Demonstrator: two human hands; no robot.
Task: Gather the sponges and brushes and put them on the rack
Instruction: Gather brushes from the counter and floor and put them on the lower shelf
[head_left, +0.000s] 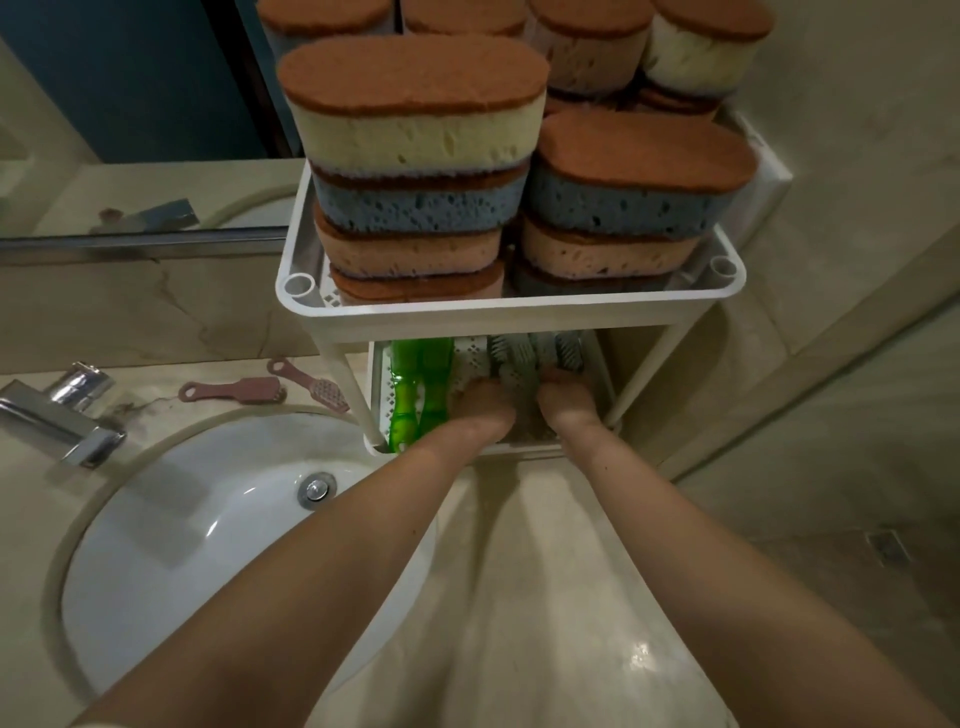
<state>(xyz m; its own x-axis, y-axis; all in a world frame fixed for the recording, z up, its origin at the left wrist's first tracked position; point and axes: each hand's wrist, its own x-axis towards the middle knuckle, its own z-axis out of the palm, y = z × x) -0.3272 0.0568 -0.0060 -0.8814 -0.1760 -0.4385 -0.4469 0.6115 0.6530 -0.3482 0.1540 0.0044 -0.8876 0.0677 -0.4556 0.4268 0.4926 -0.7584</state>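
Single head-worn wide-angle view: looks forward and steeply down from over the near edge of the counter (545, 545), close above the rack (509, 312) at the counter's far edge, top tier nearest the lens, sink (182, 545) in the counter's left part.

Your desk (561, 571) of pale marble has a white sink (171, 540) sunk into its left side, with a chrome faucet (67, 415) at the sink's far left. Two pink brushes (239, 392) lie just beyond the sink's far rim. At the far right stands a white rack (519, 317) — its top shelf (298, 228) carries stacked sponges (415, 140), its lower shelf (470, 358) green brushes (421, 389) at left and grey brushes (519, 358) at right.
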